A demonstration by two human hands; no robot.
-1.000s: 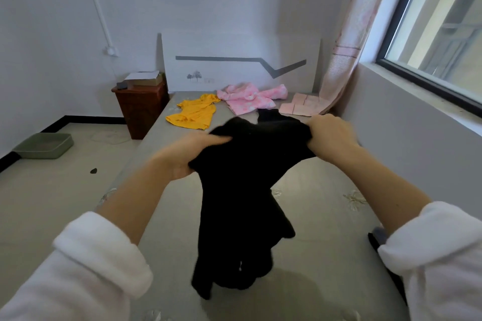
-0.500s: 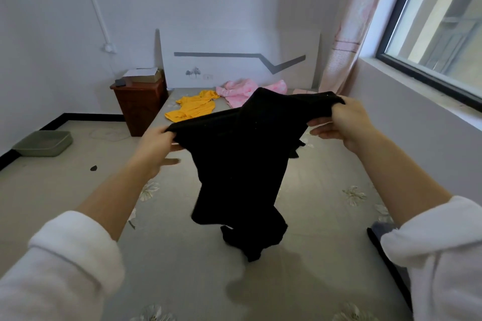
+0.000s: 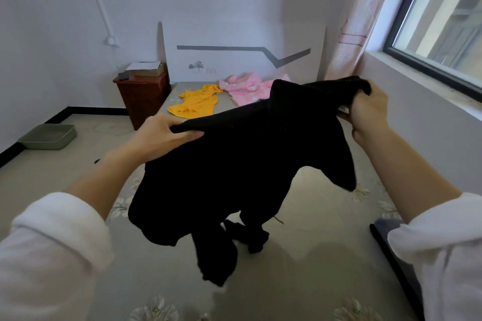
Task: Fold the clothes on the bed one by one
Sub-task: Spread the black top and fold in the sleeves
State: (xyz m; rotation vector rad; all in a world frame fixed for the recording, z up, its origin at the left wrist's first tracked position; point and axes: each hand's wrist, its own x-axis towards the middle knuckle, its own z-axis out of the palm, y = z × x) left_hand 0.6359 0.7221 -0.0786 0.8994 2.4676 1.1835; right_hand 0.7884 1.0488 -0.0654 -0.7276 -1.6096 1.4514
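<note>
Plainly, the soft black knitted garment (image 3: 234, 164) hangs in the air above the middle of the grey flower-patterned bed (image 3: 326, 255), stretched between both hands. Its lower part is bunched and twisted; whether the lowest folds touch the bed cannot be told. The likeliest trouble is that it gets laid on the bed with that twist in it, trapping a sleeve or leg underneath and leaving a lumpy fold. The dark cloth shows no seams, so the wrong edge could be taken for the top. A loose pinch could also let one corner slip and drop the piece in a heap. The crumpled yellow garment (image 3: 194, 103) and the pink patterned garment (image 3: 247, 88) lie unfolded at the head end of the bed. The left hand (image 3: 161, 135), toward the bed's left edge, has its grip clamped on the garment's upper edge, thumb along the cloth. The right hand (image 3: 370, 112), higher and nearer the head end, has its grip curled tight round a bunched corner.
</note>
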